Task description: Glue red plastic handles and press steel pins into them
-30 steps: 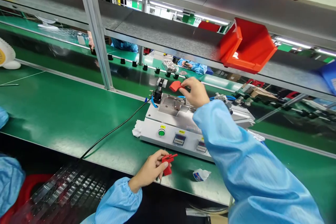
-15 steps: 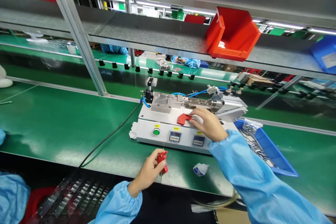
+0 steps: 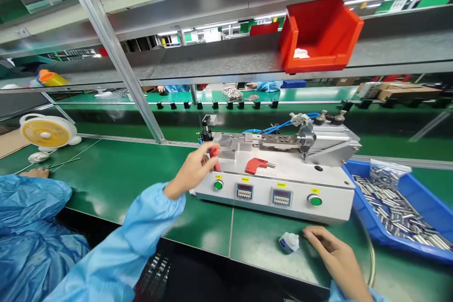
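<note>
My left hand [image 3: 194, 166] pinches a small red plastic part [image 3: 214, 152] upright at the left end of a white bench machine [image 3: 262, 197]. The fingers partly hide the part. On the machine's top lies an angled red plastic piece [image 3: 255, 165] with a short metal pin pointing right, touched by neither hand. My right hand [image 3: 334, 255] rests on the green bench below the machine, its fingers loosely bent and nothing visible in them. Just left of its fingertips is a small white bottle [image 3: 290, 241] with a blue label.
At right stands a blue bin [image 3: 421, 193] of metal pins with a plastic bag in it. A hose [image 3: 371, 255] curves beside it. An orange-red bin [image 3: 320, 37] sits on the shelf above. At left are a fan [image 3: 46, 132] and another person's sleeve [image 3: 31, 203].
My left hand has raised the red plastic part from the bench's front to the machine's left end. My right hand has released the angled red piece and moved down beside the bottle.
</note>
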